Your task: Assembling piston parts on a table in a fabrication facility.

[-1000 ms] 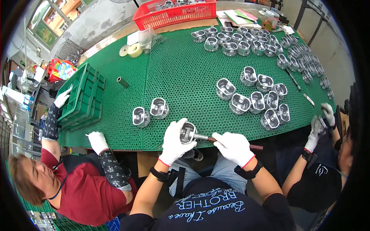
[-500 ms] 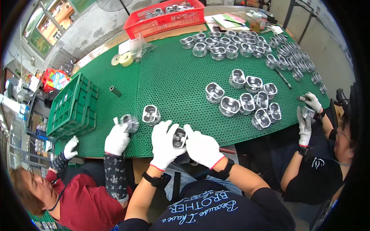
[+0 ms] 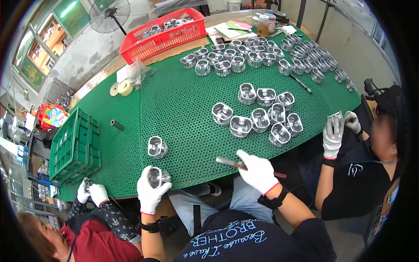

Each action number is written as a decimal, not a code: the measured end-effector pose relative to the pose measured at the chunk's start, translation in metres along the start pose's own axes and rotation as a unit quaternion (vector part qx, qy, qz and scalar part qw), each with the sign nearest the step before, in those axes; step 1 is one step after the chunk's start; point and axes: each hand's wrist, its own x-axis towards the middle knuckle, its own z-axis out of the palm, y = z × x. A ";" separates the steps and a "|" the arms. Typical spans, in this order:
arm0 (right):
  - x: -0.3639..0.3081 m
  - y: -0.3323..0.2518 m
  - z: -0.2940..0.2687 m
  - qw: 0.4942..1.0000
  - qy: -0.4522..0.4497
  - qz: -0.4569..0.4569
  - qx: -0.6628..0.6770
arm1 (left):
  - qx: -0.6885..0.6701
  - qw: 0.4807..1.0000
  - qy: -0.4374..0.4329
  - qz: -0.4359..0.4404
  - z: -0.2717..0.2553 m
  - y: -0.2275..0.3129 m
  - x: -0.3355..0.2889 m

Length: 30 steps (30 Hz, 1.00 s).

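Note:
My left hand (image 3: 149, 192), in a white glove, is closed round a silver metal piston (image 3: 164, 178) at the near edge of the green mat (image 3: 192, 144). My gloved right hand (image 3: 258, 174) grips a flat-bladed hand tool (image 3: 226, 162) with a reddish-brown handle. Its blade points left over the mat's near edge, apart from the piston. Just beyond my left hand stands a single piston (image 3: 157, 147) with its open side up. A loose group of several pistons, one nearest piston (image 3: 279, 134) among them, stands beyond my right hand.
Rows of pistons (image 3: 222, 68) fill the far right, near a dark rod (image 3: 301, 83). A red basket (image 3: 163, 42) holds more at the back. Green crates (image 3: 76, 148), tape (image 3: 125, 87) and a short tube (image 3: 116, 125) lie left. Co-workers on both sides handle metal parts.
My hands have parted: the left has moved left with a piston, and the right now holds the bladed tool. The left co-worker has drawn a piston back to the mat's edge. My view has shifted.

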 end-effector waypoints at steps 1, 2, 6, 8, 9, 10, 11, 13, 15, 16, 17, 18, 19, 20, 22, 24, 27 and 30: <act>0.010 0.003 -0.003 1.000 0.012 0.026 0.006 | 0.006 1.000 0.017 -0.021 -0.009 -0.010 0.003; 0.024 0.004 -0.005 0.998 0.038 0.047 0.015 | -0.044 0.997 0.043 -0.044 -0.017 -0.019 0.010; 0.070 0.025 0.012 0.993 0.059 0.097 0.045 | 0.037 0.978 0.202 -0.029 -0.045 -0.096 0.050; 0.075 0.040 0.015 0.990 0.030 0.130 0.048 | 0.149 0.964 0.218 -0.016 -0.029 -0.074 0.062; 0.074 0.042 0.020 0.989 0.031 0.140 0.044 | 0.207 0.949 0.235 0.017 -0.026 -0.063 0.066; 0.073 0.045 0.021 0.989 0.031 0.119 0.076 | 0.234 0.938 0.249 0.052 -0.021 -0.053 0.063; 0.069 0.041 0.017 0.989 0.027 0.123 0.082 | 0.261 0.926 0.258 0.085 -0.012 -0.035 0.054; 0.064 0.027 0.011 0.991 -0.005 0.076 0.113 | 0.086 0.974 0.194 0.084 0.009 0.002 0.028; 0.055 0.000 0.010 0.991 -0.041 -0.025 0.125 | 0.152 0.963 0.072 0.209 0.032 0.027 0.010; 0.054 -0.009 0.016 0.986 -0.099 -0.062 0.116 | 0.082 0.977 0.017 0.196 0.053 0.034 0.006; 0.050 -0.019 0.019 0.977 -0.116 -0.099 0.148 | -0.032 0.995 -0.039 0.085 0.073 0.055 0.000; 0.049 -0.031 0.024 0.975 -0.104 -0.129 0.149 | -0.046 0.996 -0.022 0.075 0.088 0.053 -0.003; 0.049 -0.041 0.031 0.972 -0.088 -0.157 0.151 | -0.059 0.996 -0.006 0.068 0.102 0.039 0.001; 0.047 -0.049 0.041 0.971 -0.091 -0.161 0.153 | -0.054 0.997 0.012 0.053 0.112 0.021 0.005; 0.040 -0.052 0.057 0.972 -0.002 -0.097 0.216 | -0.002 0.999 0.029 0.039 0.119 0.028 0.010; 0.041 -0.057 0.048 0.927 -0.128 0.021 0.352 | 0.018 0.997 0.050 0.062 0.117 0.022 0.007; 0.036 -0.060 0.041 0.779 -0.245 0.172 0.551 | 0.022 0.997 0.071 0.006 0.112 0.041 0.003; 0.032 -0.059 0.046 0.745 -0.263 0.151 0.594 | 0.087 0.993 0.083 0.011 0.108 0.043 0.003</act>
